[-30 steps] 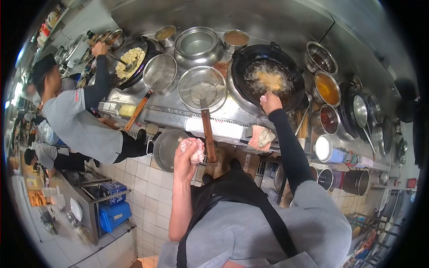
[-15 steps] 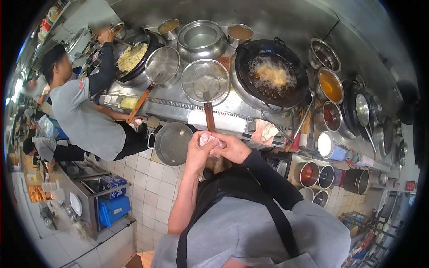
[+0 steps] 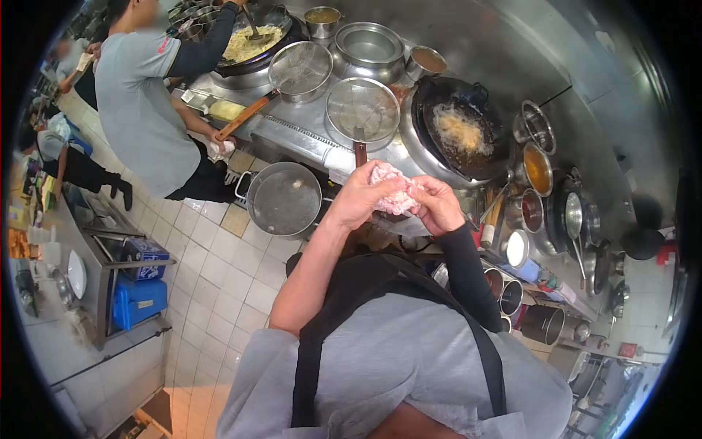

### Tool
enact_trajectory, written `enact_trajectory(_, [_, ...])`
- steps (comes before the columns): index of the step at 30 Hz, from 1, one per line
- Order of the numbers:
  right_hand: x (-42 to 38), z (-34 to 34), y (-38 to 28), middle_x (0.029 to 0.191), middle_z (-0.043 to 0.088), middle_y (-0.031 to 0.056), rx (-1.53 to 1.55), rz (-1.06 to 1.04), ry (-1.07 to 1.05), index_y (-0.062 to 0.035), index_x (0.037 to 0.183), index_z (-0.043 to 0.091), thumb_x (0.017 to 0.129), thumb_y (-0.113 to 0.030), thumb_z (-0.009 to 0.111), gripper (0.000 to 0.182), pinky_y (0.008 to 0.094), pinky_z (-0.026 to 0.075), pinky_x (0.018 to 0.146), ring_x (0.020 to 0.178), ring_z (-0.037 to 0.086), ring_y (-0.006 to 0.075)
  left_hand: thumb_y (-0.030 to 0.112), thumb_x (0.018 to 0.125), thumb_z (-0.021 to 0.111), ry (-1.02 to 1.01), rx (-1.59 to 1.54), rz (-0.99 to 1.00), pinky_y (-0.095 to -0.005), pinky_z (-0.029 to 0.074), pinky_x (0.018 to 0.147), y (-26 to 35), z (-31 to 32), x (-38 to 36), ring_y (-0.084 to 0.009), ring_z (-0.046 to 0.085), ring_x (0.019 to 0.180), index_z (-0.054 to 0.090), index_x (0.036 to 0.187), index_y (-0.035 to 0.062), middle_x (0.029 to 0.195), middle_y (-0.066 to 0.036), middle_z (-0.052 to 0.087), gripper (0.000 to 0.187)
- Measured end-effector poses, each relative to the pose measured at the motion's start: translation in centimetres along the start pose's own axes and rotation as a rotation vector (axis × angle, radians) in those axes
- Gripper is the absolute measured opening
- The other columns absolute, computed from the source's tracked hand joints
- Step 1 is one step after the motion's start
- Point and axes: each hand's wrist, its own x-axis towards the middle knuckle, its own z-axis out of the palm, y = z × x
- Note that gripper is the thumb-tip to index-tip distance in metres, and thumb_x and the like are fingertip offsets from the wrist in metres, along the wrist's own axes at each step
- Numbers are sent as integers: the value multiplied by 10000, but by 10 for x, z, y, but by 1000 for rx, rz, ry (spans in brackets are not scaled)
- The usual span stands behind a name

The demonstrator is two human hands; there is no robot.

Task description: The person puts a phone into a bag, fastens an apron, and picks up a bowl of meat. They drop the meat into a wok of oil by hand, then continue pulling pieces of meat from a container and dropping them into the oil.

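My left hand (image 3: 356,197) and my right hand (image 3: 437,206) hold a crumpled pink and white piece (image 3: 393,189) between them, in front of my chest; it looks like cloth or raw meat, I cannot tell which. Fingers of both hands are wrapped or pressed on it. Just beyond my hands, a round strainer (image 3: 363,110) with a wooden handle lies on the steel counter. Further right, a black wok (image 3: 439,143) holds bubbling oil with golden food (image 3: 462,132) in it.
A large metal pot (image 3: 284,199) stands at the left of my hands. Beyond it a co-worker (image 3: 146,110) stirs yellow food (image 3: 252,44) in another wok. A second strainer (image 3: 300,71) rests on the counter. Bowls, one with orange liquid (image 3: 537,170), stand at the right.
The view has shifted. My hands have moved up and right in view, and the pink and white piece shows larger and more spread between them.
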Motion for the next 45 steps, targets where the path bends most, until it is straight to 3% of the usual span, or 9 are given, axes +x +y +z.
enact_trajectory(4, [3, 26, 14, 1070, 720, 107, 339, -68, -44, 31, 1181, 678, 1037, -26, 612, 168, 253, 559, 736, 892, 677, 144, 79, 999, 699, -6, -198, -16, -303, 597, 790, 18, -6, -17, -133, 709, 941, 601, 1168, -7, 1060, -82, 707, 215])
enact_trajectory(7, [1, 35, 29, 1090, 702, 106, 207, -39, 89, 29, 1205, 678, 1057, -30, 570, 193, 271, 558, 764, 921, 653, 145, 100, 1013, 687, 76, -89, 43, -307, 578, 819, 17, -18, -27, -139, 700, 960, 612, 1159, -7, 1078, -83, 707, 196])
enact_trajectory(11, [-8, 62, 39, 1024, 719, 37, -510, 9, 115, 29, 1223, 677, 1060, -120, 596, 236, 266, 528, 744, 798, 648, 131, 130, 1003, 715, 193, 86, 92, -295, 569, 802, 14, -26, -40, -125, 686, 932, 600, 1159, -5, 1067, -76, 698, 236])
enact_trajectory(16, [-11, 85, 56, 826, 669, 277, -1064, -284, 205, 33, 1056, 696, 953, -105, 651, 178, 433, 529, 743, 773, 680, 400, 104, 937, 796, 154, 397, 73, -277, 582, 750, 11, -39, -51, -124, 693, 911, 587, 1153, -13, 1072, -87, 704, 322])
enact_trajectory(19, [-15, 84, 59, 807, 703, 191, -1234, -429, 153, 38, 1073, 694, 963, -74, 628, 170, 399, 529, 726, 751, 686, 319, 64, 912, 809, 88, 457, -6, -271, 590, 723, 17, -49, -59, -132, 704, 898, 590, 1150, -13, 1069, -93, 711, 333])
enact_trajectory(25, [-41, 99, 57, 797, 648, -20, -654, -66, 267, 19, 1088, 713, 1015, -68, 606, 156, 260, 470, 630, 691, 571, 65, 5, 846, 810, 68, 244, -153, -286, 582, 679, 43, -41, -75, -132, 687, 822, 601, 1125, -17, 1008, -78, 703, 349])
enact_trajectory(34, [-63, 89, 52, 741, 596, -11, -125, 119, 209, -11, 1077, 683, 1035, -46, 609, 92, 198, 325, 511, 565, 445, 41, -87, 823, 737, -95, 178, -226, -295, 548, 607, 44, -43, -83, -147, 669, 715, 578, 1084, -11, 902, -101, 691, 315])
enact_trajectory(37, [-68, 78, 48, 772, 607, 7, 107, 69, 148, -7, 1094, 668, 1045, -67, 612, 96, 195, 327, 495, 569, 439, 47, -96, 816, 740, -111, 169, -239, -296, 542, 596, 48, -37, -81, -146, 665, 703, 570, 1076, -3, 905, -108, 695, 325])
enact_trajectory(45, [-72, 40, 31, 862, 633, 31, 155, -83, 194, 7, 1170, 649, 1046, -48, 587, 149, 206, 365, 514, 623, 480, 59, -60, 871, 736, -101, 88, -156, -299, 572, 642, 52, -27, -68, -158, 687, 757, 559, 1090, 13, 981, -128, 715, 290])
